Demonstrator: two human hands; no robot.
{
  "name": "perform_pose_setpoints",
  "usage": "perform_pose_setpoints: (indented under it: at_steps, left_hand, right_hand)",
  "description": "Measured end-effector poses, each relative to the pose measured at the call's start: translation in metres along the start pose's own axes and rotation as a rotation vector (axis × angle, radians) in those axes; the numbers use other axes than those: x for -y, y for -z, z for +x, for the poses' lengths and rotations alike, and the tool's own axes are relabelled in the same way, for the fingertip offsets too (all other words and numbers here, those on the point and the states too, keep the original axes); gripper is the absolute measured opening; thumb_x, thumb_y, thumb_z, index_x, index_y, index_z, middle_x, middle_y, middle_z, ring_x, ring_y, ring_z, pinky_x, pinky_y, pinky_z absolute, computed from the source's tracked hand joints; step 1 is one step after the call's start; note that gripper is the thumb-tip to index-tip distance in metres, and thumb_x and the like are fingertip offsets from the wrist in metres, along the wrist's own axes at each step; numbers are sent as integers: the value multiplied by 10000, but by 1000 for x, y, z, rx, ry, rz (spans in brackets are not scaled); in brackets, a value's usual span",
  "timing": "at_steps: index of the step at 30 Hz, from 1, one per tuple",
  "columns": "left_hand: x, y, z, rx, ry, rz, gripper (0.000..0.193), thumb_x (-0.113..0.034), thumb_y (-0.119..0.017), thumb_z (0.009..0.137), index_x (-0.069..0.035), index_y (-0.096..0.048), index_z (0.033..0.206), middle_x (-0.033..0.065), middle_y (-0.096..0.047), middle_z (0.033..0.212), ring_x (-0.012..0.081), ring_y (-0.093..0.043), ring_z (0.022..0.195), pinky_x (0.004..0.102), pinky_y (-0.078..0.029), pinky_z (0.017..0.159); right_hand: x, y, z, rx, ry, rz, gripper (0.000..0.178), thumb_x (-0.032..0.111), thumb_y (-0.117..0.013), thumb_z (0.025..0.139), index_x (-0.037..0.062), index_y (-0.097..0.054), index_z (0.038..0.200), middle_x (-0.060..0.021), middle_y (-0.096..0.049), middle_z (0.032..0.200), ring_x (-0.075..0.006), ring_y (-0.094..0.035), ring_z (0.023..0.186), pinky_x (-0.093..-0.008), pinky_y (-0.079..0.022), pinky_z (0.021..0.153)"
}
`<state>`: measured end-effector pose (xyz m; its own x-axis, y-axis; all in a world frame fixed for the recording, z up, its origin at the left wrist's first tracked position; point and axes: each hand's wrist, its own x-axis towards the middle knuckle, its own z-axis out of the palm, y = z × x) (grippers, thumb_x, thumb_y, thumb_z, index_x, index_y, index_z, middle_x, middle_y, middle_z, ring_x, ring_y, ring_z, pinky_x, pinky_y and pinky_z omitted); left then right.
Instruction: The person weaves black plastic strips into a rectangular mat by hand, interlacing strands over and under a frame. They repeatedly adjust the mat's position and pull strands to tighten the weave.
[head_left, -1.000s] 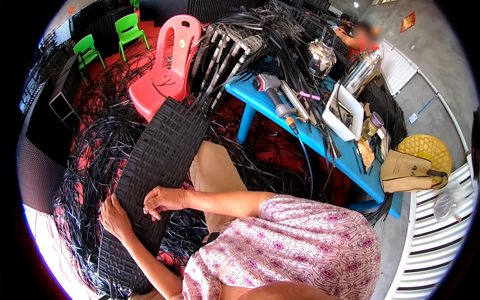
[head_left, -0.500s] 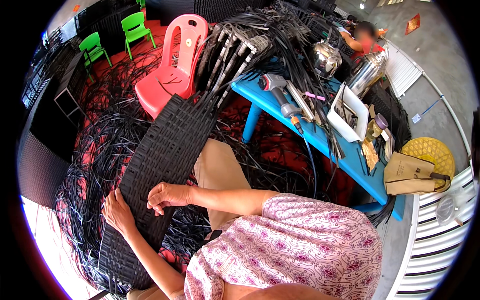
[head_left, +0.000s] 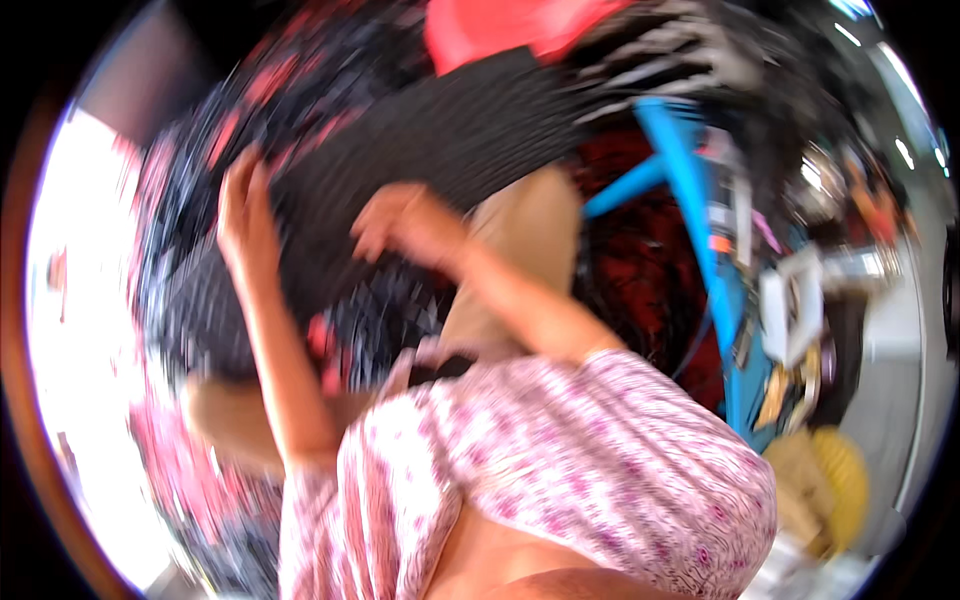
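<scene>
A long black woven strip panel (head_left: 400,130) slants across my lap, smeared by motion. My left hand (head_left: 247,210) is at the panel's far left edge, fingers stretched upward with nothing visible in them; whether it touches the panel cannot be made out. Over the panel's near edge hovers my right hand (head_left: 415,228), its fingers bent and blurred. Whether anything thin is between those fingers does not show. Under the panel is my knee (head_left: 520,240) in tan trousers.
Loose black strips (head_left: 200,270) cover the red floor around me. To the right stands a blue bench (head_left: 690,200) with tools and a white tray (head_left: 792,305). A red chair (head_left: 520,30) is beyond the panel. A yellow basket (head_left: 840,490) lies at lower right.
The view has swung left and blurred. My left hand has come off its flat rest on the panel, fingers now pointing up. My right hand's pinch has loosened or smeared.
</scene>
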<state>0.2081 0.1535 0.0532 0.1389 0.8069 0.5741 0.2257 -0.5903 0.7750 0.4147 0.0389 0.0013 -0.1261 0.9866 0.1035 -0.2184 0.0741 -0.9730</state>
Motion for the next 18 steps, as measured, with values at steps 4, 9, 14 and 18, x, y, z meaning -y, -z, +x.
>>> perform_pose_setpoints:
  at_steps: [4,9,14,18]
  left_hand:
    - [-23,43,-37,-292,63,168,201,-114,-596,1025,-12,-728,1137,65,-750,1077,128,-679,1023,267,-511,935]
    - [-44,65,-126,-267,126,343,182,-71,-666,947,-37,-705,1122,127,-713,1035,240,-687,917,319,-534,817]
    - [-48,44,-148,-64,40,485,319,-73,-650,913,-61,-664,1231,125,-685,1203,313,-632,1132,406,-469,984]
    - [-54,22,-142,211,-60,520,513,-51,-686,875,-40,-575,1376,145,-583,1390,330,-561,1248,422,-419,1068]
  right_hand:
    - [-6,-3,-6,-105,-50,383,203,194,-681,971,0,-658,916,-70,-608,751,-192,-629,695,-425,-572,845]
    - [-21,-2,-4,111,7,568,196,194,-710,956,8,-740,1008,-55,-655,762,-205,-644,729,-450,-544,935]
    - [-19,-1,1,124,-13,547,202,195,-716,952,6,-751,1011,-59,-659,760,-208,-634,721,-454,-537,935]
    - [-9,-11,-3,100,23,469,208,191,-725,947,-6,-752,1010,-56,-664,763,-172,-621,711,-383,-547,853]
